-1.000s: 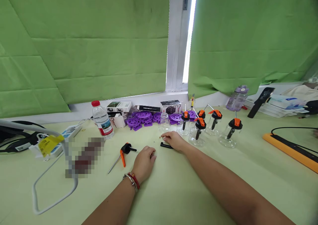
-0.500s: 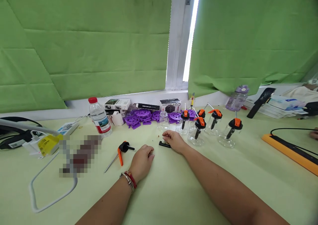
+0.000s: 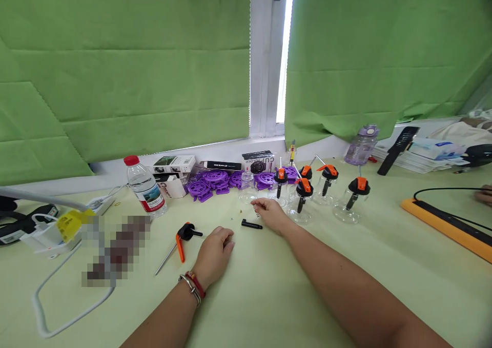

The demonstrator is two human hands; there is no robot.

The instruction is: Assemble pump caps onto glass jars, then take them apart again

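My right hand (image 3: 271, 216) is low over the table, with its fingers loosely stretched and bent over some tiny pieces that are too small to name. Just left of it lies a short black tube (image 3: 251, 224), apart from the fingers. My left hand (image 3: 214, 250) rests on the table with curled fingers, and nothing shows in it. A black dispenser cap with an orange lever and metal spout (image 3: 187, 231) lies on its side left of that hand. Beyond my right hand stand a clear glass bottle (image 3: 247, 193) without a cap and several glass bottles (image 3: 302, 213) with black-and-orange tops.
Purple plastic parts (image 3: 215, 180) and small boxes (image 3: 175, 164) line the back. A red-capped water bottle (image 3: 145, 186) and a white cable (image 3: 69, 323) are at left. At right are an orange-and-black bar (image 3: 449, 233), a purple drinking bottle (image 3: 361, 146) and another person's hand (image 3: 483, 195).
My right hand has shifted slightly right, off the black tube, which now shows whole. My left hand stays resting on the table. The view has turned a little right.
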